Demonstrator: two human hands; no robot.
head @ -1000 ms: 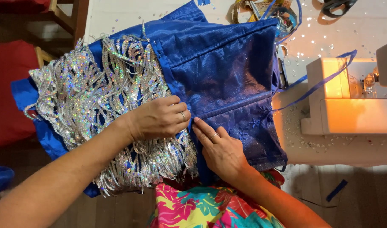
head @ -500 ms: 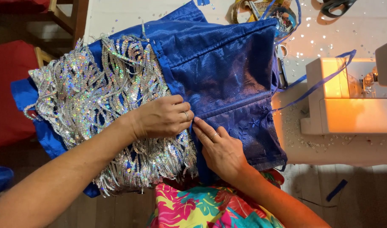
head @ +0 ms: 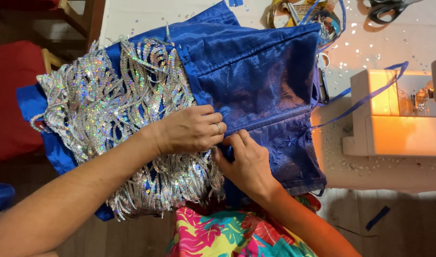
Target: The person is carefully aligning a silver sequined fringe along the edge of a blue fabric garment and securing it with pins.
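At the counter's near edge, the right hand (head: 246, 164) presses flat, fingers spread, on the blue satin garment (head: 256, 81); left hand (head: 189, 129) curls, pinching its seam beside the silver sequin fringe (head: 118, 119). Farther right sits a sewing machine (head: 394, 114).

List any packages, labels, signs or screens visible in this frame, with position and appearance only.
No packages, labels, signs or screens can be made out.
Nearest candidate: a yellowish tape-like strip coiled at the top edge of the table, beside the scissors; any markings are too small to tell.
The sewing machine at right shows plain white housing lit orange, no display visible.
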